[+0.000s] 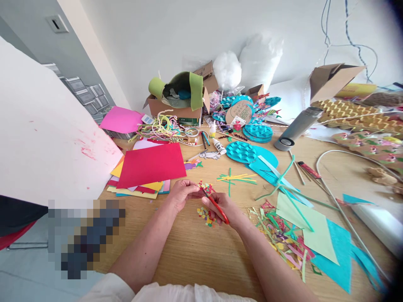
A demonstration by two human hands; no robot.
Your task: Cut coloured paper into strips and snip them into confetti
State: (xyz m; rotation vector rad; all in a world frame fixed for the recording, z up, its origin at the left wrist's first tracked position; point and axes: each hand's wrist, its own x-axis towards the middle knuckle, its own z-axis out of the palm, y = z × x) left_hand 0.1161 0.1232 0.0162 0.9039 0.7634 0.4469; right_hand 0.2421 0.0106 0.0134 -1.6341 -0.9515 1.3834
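My right hand (225, 208) is closed round the red handles of a pair of scissors (216, 205), whose blades point up and left toward my other hand. With thumb and fingertips together, my left hand (182, 195) pinches a small piece of reddish paper (197, 193) by the scissor tips; its exact shape is hard to make out. Just beyond the blades lies a small heap of red and yellow paper bits (206, 186). Closer to me, partly behind my right fingers, is a pile of small multicoloured paper dots (204, 214).
Coloured paper sheets (153, 165) are stacked at left. Paper scraps (283, 237) and blue and green sheets (321, 235) lie at right. Thin green and yellow strips (237, 178), glue bottles (219, 147), a metal flask (297, 128) and a box-cutter-like red tool (309, 170) sit farther back.
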